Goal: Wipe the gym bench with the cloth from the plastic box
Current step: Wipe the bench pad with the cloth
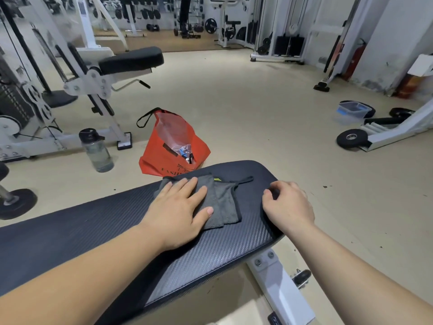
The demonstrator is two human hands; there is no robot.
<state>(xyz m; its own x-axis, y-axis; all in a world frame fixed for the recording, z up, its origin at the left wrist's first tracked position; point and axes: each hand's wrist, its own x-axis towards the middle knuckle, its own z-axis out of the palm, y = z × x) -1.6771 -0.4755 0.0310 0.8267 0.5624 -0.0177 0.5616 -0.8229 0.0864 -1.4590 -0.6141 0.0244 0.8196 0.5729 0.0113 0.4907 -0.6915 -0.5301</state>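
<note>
With the wiping step in hand, notes run from the grip outward.

Left hand [180, 207]: lies flat, fingers spread, palm pressed down on the grey microfibre cloth [220, 202]; no pinch, just weight from above.

Right hand [287, 205]: curls over the far end edge of the gym bench [93, 231], fingers bent and gripping the pad rim, holds nothing else; seems to steady the pad.

Cloth: sits folded on the bench top near the rounded end, half under the left palm, hanging loop and small yellow tag pointing away toward the floor.

Bench: black ribbed vinyl pad, stretching away to the left of the view with most of its length uncovered.

Pressure: best kept even through the whole palm, so the folded layers slide as one instead of bunching.

Stroke: probably long passes along the pad, following the ribbed texture, overlapping each pass.

Loop and tag: worth keeping tucked, since either could drag or catch.

Brace: right-hand hold best shifted off the rim once the cloth reaches that end.

Plastic box [353, 110]: stands well apart on the floor to the right, beside weight plates.

Nearby: red shopping bag [171, 146] just behind the bench, water bottle [97, 151] further left.
</note>
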